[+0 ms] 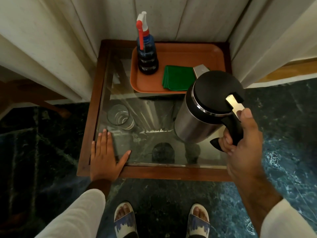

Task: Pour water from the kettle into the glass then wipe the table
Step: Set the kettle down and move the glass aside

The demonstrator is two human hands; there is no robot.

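A steel kettle (197, 117) with a black lid hangs above the right side of the glass-topped table (154, 172), held upright by its black handle in my right hand (243, 140). An empty clear glass (120, 116) stands on the left part of the glass top. My left hand (105, 157) lies flat with fingers spread on the table's front left corner, just in front of the glass and not touching it. A folded green cloth (178, 78) lies on the orange tray (188, 52) at the back.
A blue spray bottle (147, 55) with a red and white trigger stands on the tray's left end. Pale curtains (68, 40) hang close behind and on both sides of the table. A dark round kettle base shows under the glass top. My sandalled feet stand on dark marble floor.
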